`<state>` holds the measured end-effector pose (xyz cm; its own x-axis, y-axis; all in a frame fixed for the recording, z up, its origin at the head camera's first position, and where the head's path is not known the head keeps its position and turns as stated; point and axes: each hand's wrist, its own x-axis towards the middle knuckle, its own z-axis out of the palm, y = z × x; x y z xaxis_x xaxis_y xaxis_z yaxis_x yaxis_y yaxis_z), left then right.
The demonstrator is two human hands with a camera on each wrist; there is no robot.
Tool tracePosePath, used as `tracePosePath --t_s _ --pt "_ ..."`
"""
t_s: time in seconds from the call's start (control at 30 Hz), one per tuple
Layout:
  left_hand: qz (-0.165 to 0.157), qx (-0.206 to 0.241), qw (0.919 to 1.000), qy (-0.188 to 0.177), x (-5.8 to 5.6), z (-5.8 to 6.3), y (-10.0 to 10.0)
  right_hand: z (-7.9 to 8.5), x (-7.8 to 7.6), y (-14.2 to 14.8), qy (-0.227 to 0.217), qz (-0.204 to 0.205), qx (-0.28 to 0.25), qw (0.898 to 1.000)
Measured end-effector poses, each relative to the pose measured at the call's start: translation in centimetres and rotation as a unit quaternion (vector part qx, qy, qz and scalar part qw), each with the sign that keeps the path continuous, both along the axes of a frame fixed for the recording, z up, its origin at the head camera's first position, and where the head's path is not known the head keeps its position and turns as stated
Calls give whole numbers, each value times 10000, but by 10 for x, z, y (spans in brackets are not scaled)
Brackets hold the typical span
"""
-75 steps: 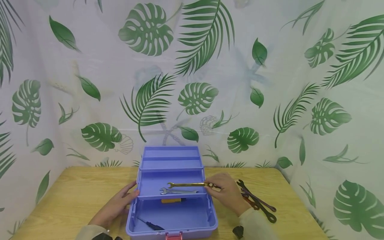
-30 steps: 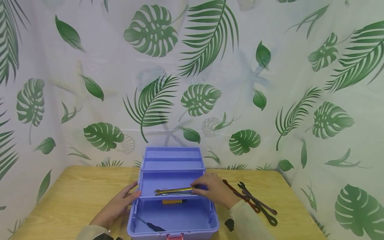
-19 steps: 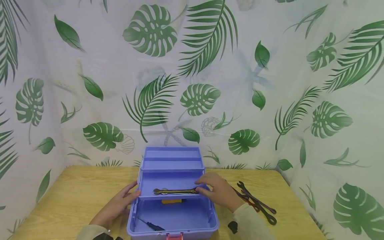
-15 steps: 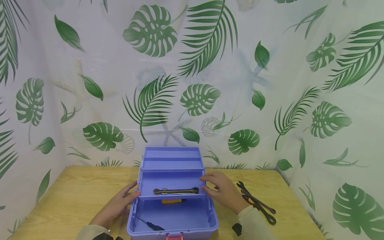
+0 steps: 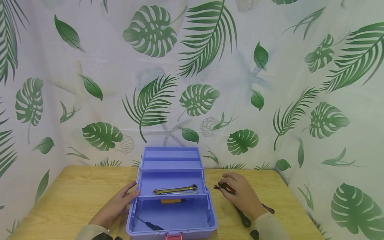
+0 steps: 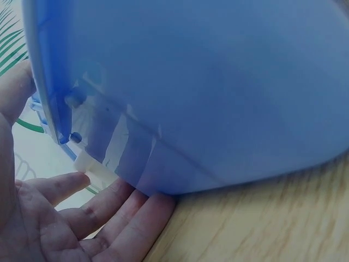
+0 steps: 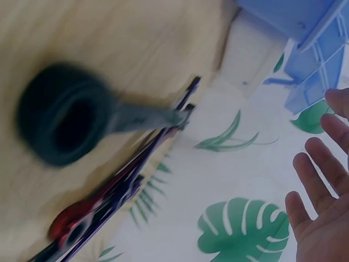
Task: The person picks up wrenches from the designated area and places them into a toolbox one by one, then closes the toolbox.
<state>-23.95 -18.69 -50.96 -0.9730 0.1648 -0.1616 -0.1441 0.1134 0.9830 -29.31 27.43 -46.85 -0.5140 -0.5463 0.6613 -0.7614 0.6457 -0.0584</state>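
Observation:
A blue toolbox [image 5: 172, 216] stands unfolded on the table. My left hand [image 5: 115, 206] holds its left side, thumb over the tray edge; in the left wrist view its fingers [image 6: 131, 218] lie along the outer wall. On the middle tray a gold wrench [image 5: 174, 190] rests across a silver wrench [image 5: 189, 193]. My right hand [image 5: 240, 196] is over the wrenches right of the box, partly hiding them. Thumb and forefinger stand apart around a reddish wrench [image 5: 229, 187], and a black wrench [image 5: 243, 219] emerges below. In the right wrist view the fingers look spread.
A dark screwdriver [image 5: 151, 225] lies in the toolbox's bottom, with a yellow handle [image 5: 171, 201] under the tray edge. The end of another wrench [image 5: 271, 210] shows beyond the right hand. A leaf-printed curtain [image 5: 210, 66] closes off the table's [image 5: 90, 183] back.
My right hand set the gold wrench on the tray, let go, and moved right to the other wrenches. The black wrench now appears further left. My left hand stayed on the toolbox.

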Motion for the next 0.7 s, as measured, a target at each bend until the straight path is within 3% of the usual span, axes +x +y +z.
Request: tracePosePath --t_s 0.3,0.7 --pt "-10 31 10000 12 0 -1 -1 -6 -1 30 175 -53 321 9993" --pt "30 2 10000 -32 -1 -3 0 -16 0 71 65 -528 611 9967"
